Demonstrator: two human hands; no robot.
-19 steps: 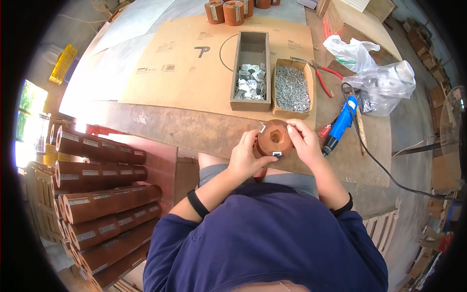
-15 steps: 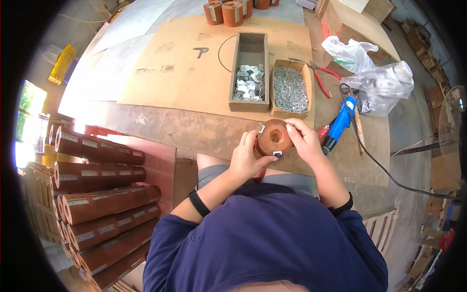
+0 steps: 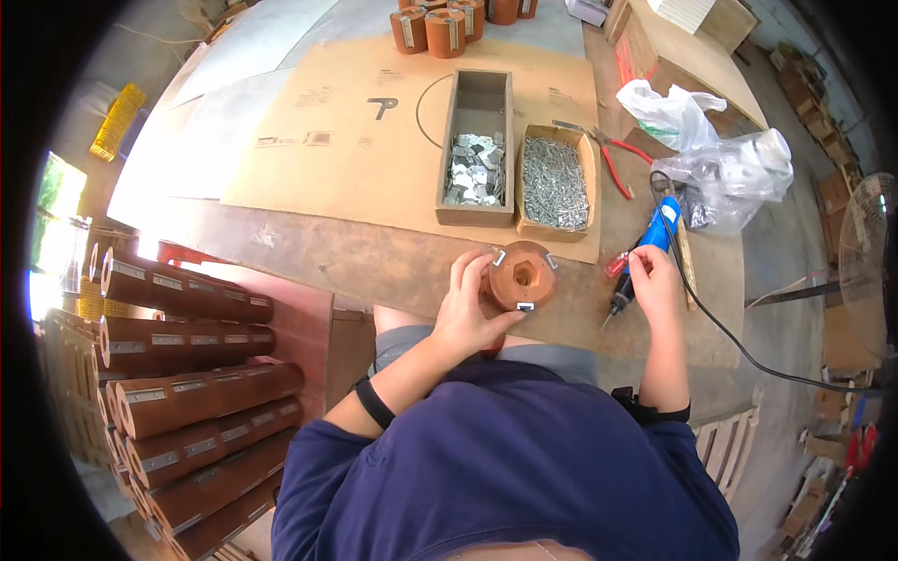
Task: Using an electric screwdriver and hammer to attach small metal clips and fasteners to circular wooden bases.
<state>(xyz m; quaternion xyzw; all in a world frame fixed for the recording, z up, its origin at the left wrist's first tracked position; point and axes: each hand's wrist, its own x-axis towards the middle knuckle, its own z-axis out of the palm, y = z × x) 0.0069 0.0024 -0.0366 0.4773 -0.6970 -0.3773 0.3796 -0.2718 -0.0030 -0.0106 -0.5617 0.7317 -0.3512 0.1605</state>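
My left hand [image 3: 472,304] grips a short reddish-brown cylinder [image 3: 533,266] from its left side, fingers behind and thumb in front. A hole opens in the middle of its top face, and three small metal clips sit around its rim. To the right, my right hand [image 3: 658,285] has its fingers curled around the middle of a blue and black electric screwdriver [image 3: 663,222]. The tool's thin bit points down toward the table's near edge. Its exact grip is partly hidden by the hand.
Beyond the cylinder stand a wooden box [image 3: 475,217] of metal clips and a carton [image 3: 554,230] of screws. Red-handled pliers [image 3: 615,173], a red screwdriver handle [image 3: 615,265] and plastic bags [image 3: 734,168] lie at right. Long brown rollers [image 3: 201,344] are stacked at left; shorter cylinders [image 3: 445,33] stand far back.
My right hand has let go of the cylinder and moved right to the electric screwdriver, uncovering a third clip. The left hand keeps hold of the cylinder. The screwdriver's bit now shows.
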